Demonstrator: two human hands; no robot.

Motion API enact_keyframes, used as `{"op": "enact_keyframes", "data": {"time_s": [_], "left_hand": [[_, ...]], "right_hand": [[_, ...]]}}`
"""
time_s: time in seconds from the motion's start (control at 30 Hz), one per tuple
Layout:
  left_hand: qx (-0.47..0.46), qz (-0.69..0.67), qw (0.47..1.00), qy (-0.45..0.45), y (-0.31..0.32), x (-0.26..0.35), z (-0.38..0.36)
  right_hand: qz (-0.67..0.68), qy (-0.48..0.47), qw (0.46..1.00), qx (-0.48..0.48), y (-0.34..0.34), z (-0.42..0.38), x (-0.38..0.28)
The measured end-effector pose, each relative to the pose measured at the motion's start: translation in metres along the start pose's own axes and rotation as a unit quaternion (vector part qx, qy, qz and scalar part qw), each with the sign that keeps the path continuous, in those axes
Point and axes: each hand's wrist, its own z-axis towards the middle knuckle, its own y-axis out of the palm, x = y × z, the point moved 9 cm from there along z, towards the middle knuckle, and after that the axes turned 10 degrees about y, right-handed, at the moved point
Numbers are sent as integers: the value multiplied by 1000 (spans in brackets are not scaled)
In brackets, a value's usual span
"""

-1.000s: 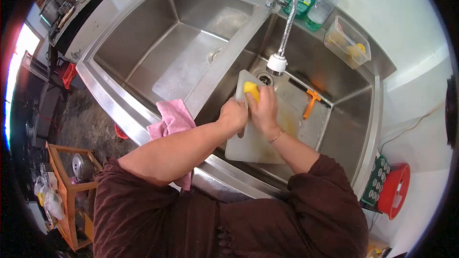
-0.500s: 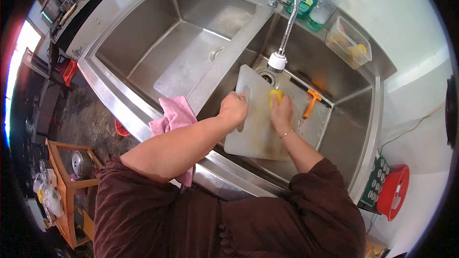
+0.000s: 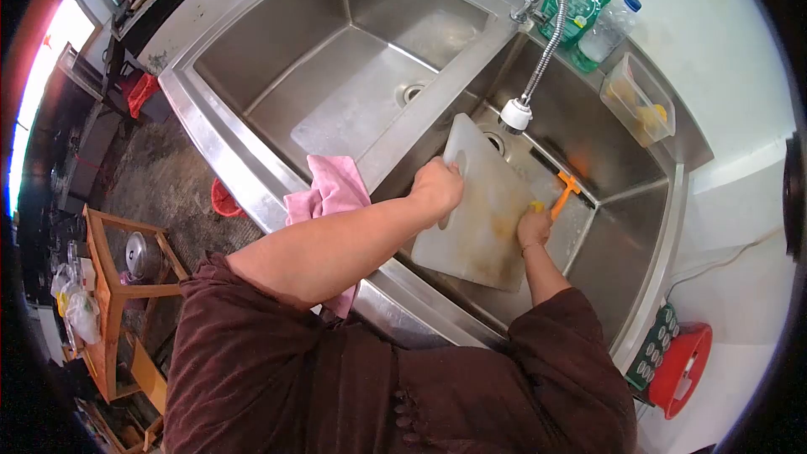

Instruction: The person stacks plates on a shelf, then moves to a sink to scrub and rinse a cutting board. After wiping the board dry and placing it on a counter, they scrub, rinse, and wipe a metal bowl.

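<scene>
A white, brown-stained cutting board (image 3: 477, 214) is held tilted inside the right basin. My left hand (image 3: 439, 188) is closed around its edge at the handle slot. At the opposite, right edge of the board is my right hand (image 3: 535, 227), closed on a yellow sponge (image 3: 537, 205), of which only a small part shows. Just beyond that hand, an orange-handled squeegee (image 3: 566, 192) lies on the basin floor, its dark blade against the far side. The white spray head (image 3: 515, 114) of the tap hangs above the board's far corner.
A pink cloth (image 3: 328, 187) drapes over the sink's front rim under my left forearm. Behind the right basin stand a green pouch (image 3: 580, 8), a plastic bottle (image 3: 607, 31) and a clear container (image 3: 636, 101) with yellow items. The left basin (image 3: 353, 84) adjoins. A red basin (image 3: 691, 370) is at lower right.
My right hand has slid with the sponge from the middle of the board to its right edge. The left hand keeps its hold. The whole view has shifted slightly.
</scene>
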Motion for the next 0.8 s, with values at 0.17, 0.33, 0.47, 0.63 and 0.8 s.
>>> {"op": "enact_keyframes", "data": {"time_s": [0.17, 0.33, 0.47, 0.63, 0.8], "left_hand": [[20, 57, 998, 23, 3, -8, 8], [5, 11, 1000, -28, -10, 6, -10], [13, -16, 1000, -17, -5, 1, -4], [24, 60, 997, 30, -8, 10, -4], [9, 27, 1000, 6, 1, 1, -1]], "right_hand": [[74, -211, 969, -107, -33, -89, -118], [169, -358, 911, -115, -57, -145, -151], [-23, -147, 987, -67, -9, -34, -58], [-71, 23, 993, -88, 10, -8, 14], [59, -246, 947, -199, -48, -129, -104]]}}
